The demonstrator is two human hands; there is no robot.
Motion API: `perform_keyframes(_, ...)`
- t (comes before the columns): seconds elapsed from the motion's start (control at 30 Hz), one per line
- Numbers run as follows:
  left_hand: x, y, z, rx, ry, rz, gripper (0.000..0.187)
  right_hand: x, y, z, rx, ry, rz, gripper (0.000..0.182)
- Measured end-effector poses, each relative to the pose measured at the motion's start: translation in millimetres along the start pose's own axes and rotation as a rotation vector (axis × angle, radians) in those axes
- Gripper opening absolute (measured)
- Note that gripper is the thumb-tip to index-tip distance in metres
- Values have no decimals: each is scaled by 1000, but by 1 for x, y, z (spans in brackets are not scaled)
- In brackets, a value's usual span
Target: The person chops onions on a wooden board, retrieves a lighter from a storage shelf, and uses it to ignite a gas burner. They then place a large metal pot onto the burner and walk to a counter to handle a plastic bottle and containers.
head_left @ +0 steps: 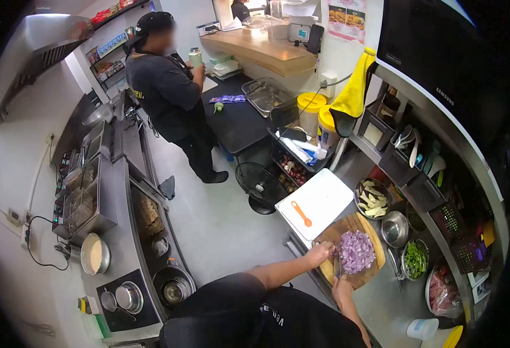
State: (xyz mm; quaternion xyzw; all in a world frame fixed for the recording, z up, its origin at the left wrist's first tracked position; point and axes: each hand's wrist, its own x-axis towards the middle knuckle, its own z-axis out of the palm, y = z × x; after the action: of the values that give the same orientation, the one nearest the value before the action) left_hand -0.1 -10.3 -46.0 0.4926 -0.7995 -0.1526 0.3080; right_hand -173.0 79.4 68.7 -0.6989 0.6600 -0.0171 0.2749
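A heap of chopped red onion covers much of a round wooden cutting board. A knife stands at the heap's near side, its narrow blade between my two hands. My left hand is closed at the knife's far end, over the board's left edge. At the near end, my right hand is closed round the knife by the board's lower edge. My fingers partly hide the knife, so its handle does not show clearly. Beyond the wooden board lies a white cutting board with an orange spoon on it.
Right of the board are a bowl of sliced eggplant, an empty metal bowl, a bowl of chopped greens, another knife and bagged meat. A black fan stands on the floor. A co-worker holds a green bottle.
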Motion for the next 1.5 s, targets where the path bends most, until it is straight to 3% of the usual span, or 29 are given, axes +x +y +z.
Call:
perform_keyframes(0.07,-3,-6,14,-51,106,15,28,14,11,25,21,36,-17,29)
perform_keyframes(0.13,-5,13,-14,-130,-20,-148,26,39,32,56,54,175,-124,32)
perform_keyframes(0.17,0,30,-53,7,-314,-140,24,41,44,63,68,261,-184,35)
perform_keyframes(0.2,-11,4,-6,107,-129,-8,27,25,19,28,71,113,-88,36)
perform_keyframes(0.23,-7,17,-28,-54,-180,-17,26,25,27,36,106,184,-97,36)
perform_keyframes(0.27,-6,11,-22,59,-310,-2,26,18,22,25,100,161,-74,35)
perform_keyframes(0.3,-12,10,-3,-604,69,-250,21,11,13,11,46,80,-2,35)
perform_keyframes(0.33,-7,4,0,-243,74,-63,18,5,8,1,53,55,4,33)
perform_keyframes(0.37,-5,0,0,-140,192,113,13,2,6,-4,63,36,-4,31)
perform_keyframes(0.4,-1,9,-12,-83,122,40,16,1,12,1,68,28,31,31)
perform_keyframes(0.47,0,6,-5,-135,52,-45,12,3,23,15,120,141,-102,34)
perform_keyframes(0.67,3,5,-4,-40,171,107,13,-6,1,-9,139,-55,86,32)
perform_keyframes(0.87,5,13,-16,11,182,136,15,22,14,31,155,-4,37,32)
perform_keyframes(1.1,2,14,-17,-27,155,83,13,1,9,0,155,7,18,32)
perform_keyframes(1.17,4,13,-16,-49,253,99,9,-3,4,-8,147,-40,31,33)
perform_keyframes(1.5,2,15,-18,-6,170,64,11,12,11,26,132,-37,28,33)
